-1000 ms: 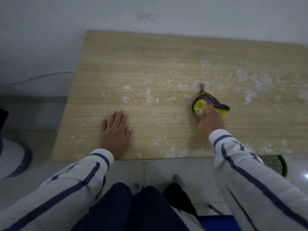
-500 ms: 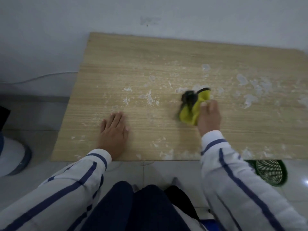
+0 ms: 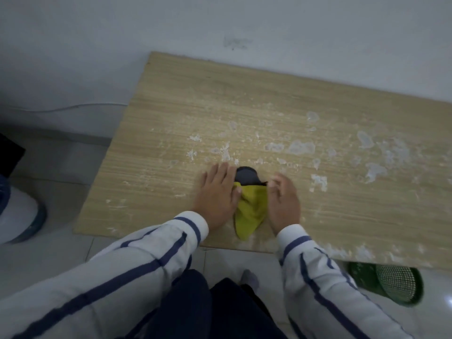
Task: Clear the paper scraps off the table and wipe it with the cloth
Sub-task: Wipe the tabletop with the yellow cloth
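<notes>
Left hand (image 3: 217, 196): flat on the table (image 3: 195, 94), fingers straight and close together, thumb tip touching the left side of the cloth (image 3: 249, 206). Right hand (image 3: 285, 204): lies along the cloth's right side, fingertips bent over at its far dark corner. Blurred there; cannot tell if they pinch the fabric or only rest against it.

Change from half a second ago: the left hand was then planted well apart from the cloth, off to the left by the near edge. It has now come across to meet it. The right hand was bunching the cloth further out among the scraps. The cloth now sits closer to the near edge, held in between the two hands.

Cloth: crumpled, mostly yellow, with a rounded dark grey patch at the far end. Folds run lengthwise and it narrows to a blunt point near the table's front edge.

Table: pale wood-grain top, flat, rectangular, set against a plain grey-white wall. Paper scraps (image 3: 300, 146): whitish, ragged flakes and smears, thickest across the middle and right, with more crumbs along the front edge at right. Both sleeves white with dark blue stripes. Green mesh basket (image 3: 391, 285) on the tiled floor under the front right edge.
</notes>
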